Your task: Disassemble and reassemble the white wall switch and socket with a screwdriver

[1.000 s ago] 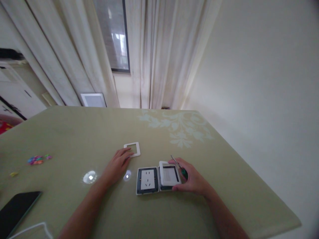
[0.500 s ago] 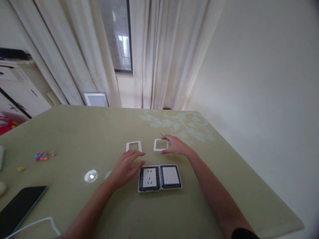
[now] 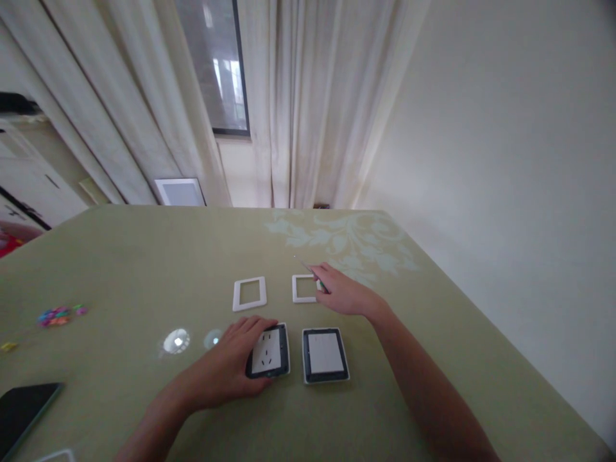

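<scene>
the step in hand looks to be handling the socket [image 3: 267, 351] at the near edge of the work area, and it probably goes best with a firm, even hold on its rim, clear of the slots in its white face. a flat, level base would likely keep it from rocking, and leaving a gap to the switch [image 3: 324, 354] should stop the 2 units from knocking together. the screwdriver [image 3: 323, 287] is best kept with its tip away from the left hand [image 3: 240, 356] and off the plastic faces, which could scratch.

as for the grip, the left hand spans the socket from its left side: the thumb lies along the near edge, the fingers reach over the far edge, so it is clasped on the unit. whether the socket is slightly raised from the table [image 3: 231, 423] i cannot tell.

the right hand [image 3: 342, 290] is closed around the screwdriver, its thin shaft pointing up and away to the left. that hand covers the right side of the right frame [image 3: 294, 289]; whether it touches it is hidden. the left frame [image 3: 262, 292] lies beyond the socket, apart from both hands.
</scene>
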Tool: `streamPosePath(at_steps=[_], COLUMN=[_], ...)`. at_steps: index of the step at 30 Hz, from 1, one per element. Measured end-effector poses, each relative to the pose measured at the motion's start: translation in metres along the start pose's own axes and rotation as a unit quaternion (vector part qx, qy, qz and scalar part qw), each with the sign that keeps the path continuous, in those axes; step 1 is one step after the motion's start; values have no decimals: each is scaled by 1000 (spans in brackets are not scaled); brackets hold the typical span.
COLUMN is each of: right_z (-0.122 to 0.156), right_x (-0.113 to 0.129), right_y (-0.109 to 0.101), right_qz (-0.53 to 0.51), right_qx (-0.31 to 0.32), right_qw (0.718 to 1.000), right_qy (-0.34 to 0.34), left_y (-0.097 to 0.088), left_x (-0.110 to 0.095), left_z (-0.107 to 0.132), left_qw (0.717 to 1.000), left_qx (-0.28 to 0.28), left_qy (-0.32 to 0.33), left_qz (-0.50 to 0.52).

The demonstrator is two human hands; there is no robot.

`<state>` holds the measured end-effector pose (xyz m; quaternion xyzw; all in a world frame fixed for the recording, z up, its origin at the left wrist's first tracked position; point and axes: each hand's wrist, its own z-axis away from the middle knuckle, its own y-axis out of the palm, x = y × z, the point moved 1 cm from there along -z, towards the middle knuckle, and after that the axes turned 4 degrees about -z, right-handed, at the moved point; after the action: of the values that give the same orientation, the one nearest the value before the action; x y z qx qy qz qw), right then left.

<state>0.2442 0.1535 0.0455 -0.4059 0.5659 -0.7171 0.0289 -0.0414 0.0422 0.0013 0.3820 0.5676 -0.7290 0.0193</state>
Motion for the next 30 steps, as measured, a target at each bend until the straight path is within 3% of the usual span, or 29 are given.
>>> streamPosePath(at_steps=[4,8,11,14,19,23,26,30], right_z=[25,41,45,48,49,42,37,36], right_x=[41,65,72,76,89,102,109,113], right_y=[-12,-18,-21,-23,-31,-38,-40,-39], right_qz=[1,100,120,116,122,123,97,95], right_qx=[51,49,29,34,29,-18,-39,-10], right_qw=[997,994,992,993,992,992,991,984], right_qy=[-65,-14,13,-6,-32,-36,-79,-153], left_y=[-6,8,26,37,34,32,35,37], left_x=[3,12,23,31,32,33,36,39], left_z=[2,9,18,22,21,20,21,23], left_qw=[999,1000,997,994,991,990,990,990], left_qx=[21,-12,-77,-109,-131,-140,-144,-135], left_qy=[-30,-11,10,14,4,3,14,29], left_qz=[-6,-5,-8,-18,6,11,-3,-36])
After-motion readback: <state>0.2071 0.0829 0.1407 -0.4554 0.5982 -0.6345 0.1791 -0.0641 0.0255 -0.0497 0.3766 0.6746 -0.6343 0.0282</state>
